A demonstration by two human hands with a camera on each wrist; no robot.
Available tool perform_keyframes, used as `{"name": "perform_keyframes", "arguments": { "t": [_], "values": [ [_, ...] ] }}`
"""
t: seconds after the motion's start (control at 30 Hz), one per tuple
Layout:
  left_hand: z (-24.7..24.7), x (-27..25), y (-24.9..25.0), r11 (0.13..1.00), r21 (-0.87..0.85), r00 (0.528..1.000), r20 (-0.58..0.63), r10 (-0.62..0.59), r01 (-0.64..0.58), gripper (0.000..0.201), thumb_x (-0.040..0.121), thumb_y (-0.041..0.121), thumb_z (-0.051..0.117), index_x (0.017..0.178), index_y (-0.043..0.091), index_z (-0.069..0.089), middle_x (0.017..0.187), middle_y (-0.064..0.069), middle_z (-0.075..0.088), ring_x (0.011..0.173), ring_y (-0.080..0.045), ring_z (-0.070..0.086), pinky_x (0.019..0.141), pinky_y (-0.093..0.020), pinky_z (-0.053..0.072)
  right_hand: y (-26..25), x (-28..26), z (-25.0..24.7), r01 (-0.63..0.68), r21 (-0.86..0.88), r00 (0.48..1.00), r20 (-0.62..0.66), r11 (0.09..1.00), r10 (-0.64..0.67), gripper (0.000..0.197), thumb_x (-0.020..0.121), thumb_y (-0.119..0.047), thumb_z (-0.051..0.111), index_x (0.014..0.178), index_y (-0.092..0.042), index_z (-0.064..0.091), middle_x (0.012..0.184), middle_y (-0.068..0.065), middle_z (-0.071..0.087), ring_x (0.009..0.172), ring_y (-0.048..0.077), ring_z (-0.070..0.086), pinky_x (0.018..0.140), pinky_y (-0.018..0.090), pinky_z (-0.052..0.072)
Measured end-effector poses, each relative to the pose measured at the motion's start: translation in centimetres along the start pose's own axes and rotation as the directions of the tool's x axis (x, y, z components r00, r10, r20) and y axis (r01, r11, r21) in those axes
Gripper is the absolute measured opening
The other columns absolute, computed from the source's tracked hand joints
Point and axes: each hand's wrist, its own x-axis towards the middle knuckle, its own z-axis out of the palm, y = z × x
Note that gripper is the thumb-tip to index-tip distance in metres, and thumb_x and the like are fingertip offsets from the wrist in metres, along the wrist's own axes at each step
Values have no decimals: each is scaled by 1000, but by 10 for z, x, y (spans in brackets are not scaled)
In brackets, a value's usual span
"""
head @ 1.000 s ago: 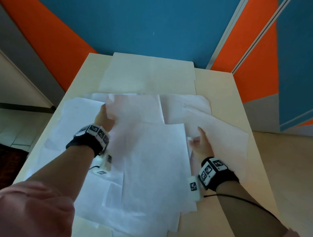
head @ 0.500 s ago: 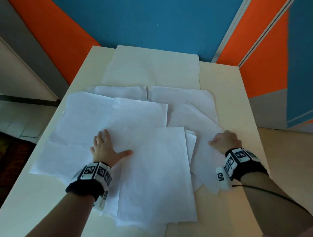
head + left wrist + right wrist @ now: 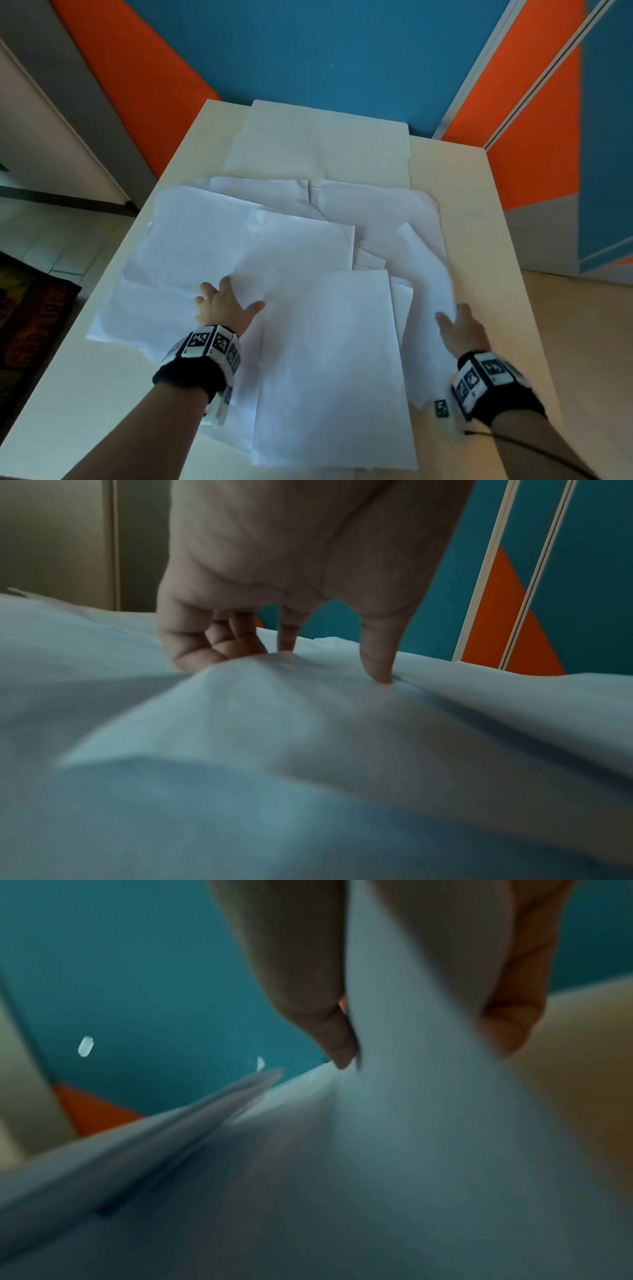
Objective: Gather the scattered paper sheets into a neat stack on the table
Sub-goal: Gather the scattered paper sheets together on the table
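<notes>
Several white paper sheets lie spread and overlapping on the cream table point(image 3: 513, 260). The nearest large sheet point(image 3: 329, 359) lies on top at the front centre. My left hand point(image 3: 236, 298) presses its spread fingertips onto the sheets left of centre; in the left wrist view the left hand point(image 3: 332, 664) dents the paper point(image 3: 308, 737) under it. My right hand point(image 3: 454, 318) pinches the near edge of the right-hand sheet point(image 3: 428, 270), which curves up off the table. In the right wrist view that sheet point(image 3: 411, 1096) passes between thumb and fingers of the right hand point(image 3: 424, 1045).
Two more sheets point(image 3: 318, 144) lie flat side by side at the table's far end, against a blue and orange wall point(image 3: 308, 51). Bare tabletop shows along the right edge and at the front left point(image 3: 85, 394). A dark rug point(image 3: 30, 325) lies on the floor to the left.
My right hand went from lying on the right-hand sheet to pinching its edge and lifting it. The left hand stays pressed on the sheets at nearly the same spot.
</notes>
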Motion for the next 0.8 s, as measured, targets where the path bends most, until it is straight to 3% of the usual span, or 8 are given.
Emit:
{"name": "perform_keyframes", "arguments": {
  "t": [0.1,0.23,0.37,0.43,0.53,0.67,0.73,0.8],
  "values": [
    [3,-1,2,995,-101,999,34,-1,5,75,79,38,66,141,17,30,133,-19,30,120,-41,40,99,-47,42,11,-27,23,-62,303,998,1,951,65,38,92,-21,50,123,1,44,128,24,53,110,36,53,92,40,41],
    [-4,3,0,979,-201,997,70,-10,24,57,83,25,65,130,3,41,129,-23,50,115,-38,53,92,-38,43,30,-36,18,-122,565,980,-61,816,188,30,82,-4,62,110,-4,50,119,22,58,92,28,53,88,44,45],
    [-13,5,-11,998,-70,992,126,17,-8,34,88,20,56,106,-8,60,116,-25,62,108,-37,58,86,-35,44,43,-43,5,-125,630,962,-112,766,250,38,80,0,64,116,2,52,121,23,58,91,27,51,83,40,43],
    [-16,5,-13,998,-66,991,133,18,-9,34,90,19,52,109,-9,58,120,-26,59,112,-37,55,89,-35,42,43,-48,5,-76,632,968,-141,772,210,37,80,0,64,115,2,53,117,22,60,91,25,52,80,37,41],
    [-14,5,-9,997,-70,992,120,37,-28,37,93,19,48,119,-7,52,128,-26,54,120,-37,50,96,-36,39,32,-57,18,-59,659,994,-27,750,102,41,80,-2,66,119,-3,54,106,12,62,92,26,57,81,37,45],
    [-7,3,-1,985,-169,991,129,43,-21,38,94,19,47,122,-7,49,130,-26,52,121,-37,49,96,-37,38,10,-66,41,-87,653,988,154,752,-19,40,85,-21,63,123,-13,52,110,7,64,102,28,60,95,44,47],
    [-7,3,-2,962,-271,995,104,10,18,41,93,23,49,124,-5,47,129,-25,53,119,-37,50,93,-37,39,8,-61,39,-74,644,997,73,761,36,45,90,-42,51,124,-13,49,123,5,57,111,24,54,101,40,40],
    [-7,2,-5,936,-350,996,83,-15,43,46,91,27,53,126,-2,44,127,-25,55,117,-37,52,91,-37,41,13,-54,30,-95,667,994,21,739,109,71,84,-66,38,125,-10,50,128,6,55,113,24,53,99,37,40]
  ]
}}
